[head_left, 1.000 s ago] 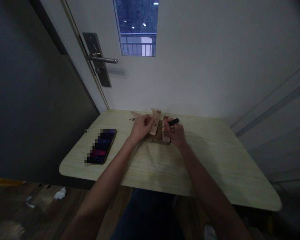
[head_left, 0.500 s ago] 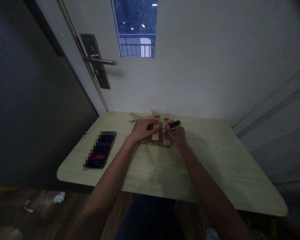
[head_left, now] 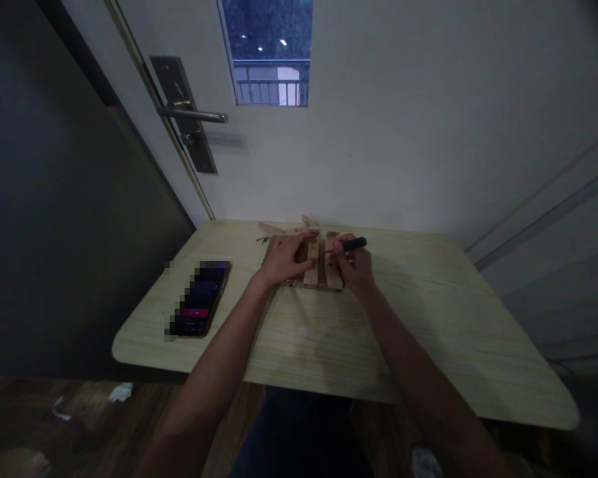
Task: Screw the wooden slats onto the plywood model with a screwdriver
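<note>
A small brown wooden assembly (head_left: 323, 287) lies on the table, with two pale wooden strips standing out on it, a left strip (head_left: 310, 273) and a right strip (head_left: 334, 277). My left hand (head_left: 283, 260) rests over its left part, fingers spread, thumb and fingertips touching the left strip. In my right hand (head_left: 357, 269) is a screwdriver (head_left: 354, 243) with a black handle, pinched near its thin shaft. The shaft points left toward the gap between the strips; its tip is too small to make out. My left hand hides much of the assembly.
A phone (head_left: 202, 302) with its screen lit lies at the left of the pale table (head_left: 299, 338). Small dark screws or similar bits (head_left: 263, 239) and thin wooden pieces (head_left: 279, 230) lie behind my left hand. A door with a handle (head_left: 199, 115) rises at the back.
The camera view has shifted slightly. My right hand and the screwdriver have moved a little to the right, while my left hand stays on the wooden assembly.
</note>
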Motion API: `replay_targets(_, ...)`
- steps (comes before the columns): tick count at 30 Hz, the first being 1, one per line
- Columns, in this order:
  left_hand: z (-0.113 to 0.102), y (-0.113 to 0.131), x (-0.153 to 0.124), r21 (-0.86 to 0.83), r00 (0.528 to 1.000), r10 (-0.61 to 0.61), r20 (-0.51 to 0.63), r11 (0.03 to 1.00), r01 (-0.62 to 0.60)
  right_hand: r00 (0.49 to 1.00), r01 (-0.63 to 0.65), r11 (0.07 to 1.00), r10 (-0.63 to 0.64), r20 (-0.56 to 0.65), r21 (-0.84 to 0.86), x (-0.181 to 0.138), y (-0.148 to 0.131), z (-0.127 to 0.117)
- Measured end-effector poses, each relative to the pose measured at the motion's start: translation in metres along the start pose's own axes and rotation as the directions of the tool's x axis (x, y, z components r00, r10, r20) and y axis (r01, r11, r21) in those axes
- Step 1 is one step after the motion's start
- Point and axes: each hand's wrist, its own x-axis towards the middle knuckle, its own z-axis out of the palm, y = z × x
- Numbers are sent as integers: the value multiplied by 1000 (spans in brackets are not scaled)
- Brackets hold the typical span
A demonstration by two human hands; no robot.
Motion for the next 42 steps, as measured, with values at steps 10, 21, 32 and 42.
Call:
replay_targets(10, 1, 10, -2, 102, 999, -45, 7, 994, 44, 991, 123, 976, -131, 35, 182, 3, 3, 1)
replay_targets(21, -1, 0, 0, -132, 979, 134, -152, 979, -154, 989, 115, 969, -133, 68, 220, 3, 7, -3)
replay_targets(32, -2, 0, -3, 95, 1000, 9, -10, 995, -8, 985, 95, 983, -116, 128, 156, 3, 10, -5)
replay_targets(42, 0, 7, -4, 181, 998, -66, 6, 981, 63, 988, 65, 987, -84, 130, 150, 3, 9, -4)
